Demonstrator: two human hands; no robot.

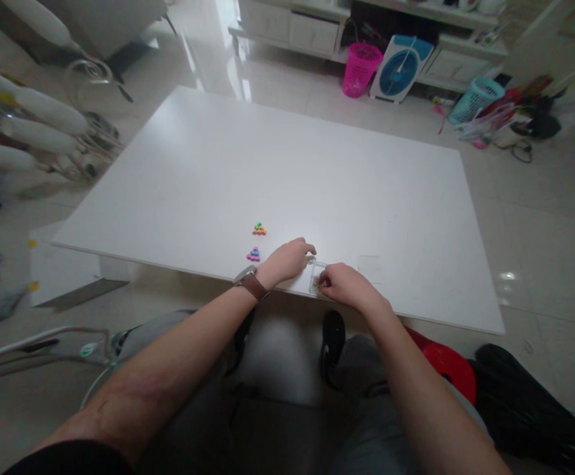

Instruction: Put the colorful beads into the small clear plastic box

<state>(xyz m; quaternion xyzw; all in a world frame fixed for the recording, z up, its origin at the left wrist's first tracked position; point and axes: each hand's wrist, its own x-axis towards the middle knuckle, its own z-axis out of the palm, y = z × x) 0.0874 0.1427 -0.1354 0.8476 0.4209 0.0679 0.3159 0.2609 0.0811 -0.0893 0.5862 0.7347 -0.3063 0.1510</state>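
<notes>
Near the front edge of the white table (292,165), my left hand (290,259) rests with its fingers curled and pressed by a small silvery thing (311,260), too small to name. A small clear plastic box (313,285) stands just right of it. My right hand (349,285) reaches into this box with pinched fingers, among small yellowish pieces (316,280); what the fingertips grip is hidden. Left of my left hand lie two little triangular groups of coloured beads, one green, yellow and orange (259,229), the other blue and pink-purple (254,254).
A thin clear lid or sheet (370,267) lies flat to the right of my right hand. Beyond the table stand a pink basket (361,69), a blue and white fan (400,69) and a teal basket (476,100). A red stool (448,369) is below at right.
</notes>
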